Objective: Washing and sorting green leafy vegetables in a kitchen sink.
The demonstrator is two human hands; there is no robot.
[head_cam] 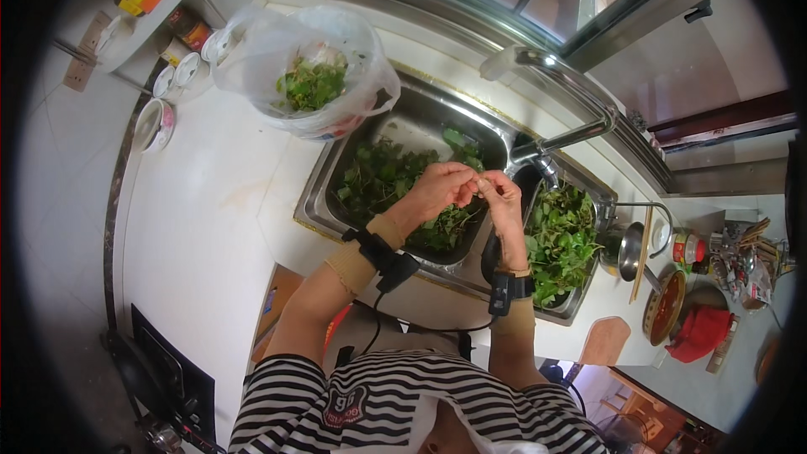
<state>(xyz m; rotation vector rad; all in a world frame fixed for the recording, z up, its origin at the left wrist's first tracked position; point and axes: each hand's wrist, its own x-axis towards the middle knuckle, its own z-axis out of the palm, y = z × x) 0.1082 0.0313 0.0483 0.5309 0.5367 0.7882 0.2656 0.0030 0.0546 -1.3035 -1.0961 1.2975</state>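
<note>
My left hand (446, 188) and my right hand (502, 197) meet over the left basin of a steel double sink (419, 129), fingertips pinched together. Whatever small piece may lie between the fingertips is too small to make out. Below them, leafy greens with stems (384, 170) spread across the left basin. More leafy greens (561, 243) fill the smaller right basin, beside my right wrist. A white plastic bag (252, 69) stands open at the sink's upper left corner, with green leaves and stems (313, 83) inside.
A chrome faucet (570, 135) arches over the sink's divider. Right of the sink are a metal pan (632, 251), chopsticks (642, 258), a patterned bowl (666, 308), a red cloth (698, 333) and a wooden board (605, 339). A cup (154, 126) stands on the left of the counter.
</note>
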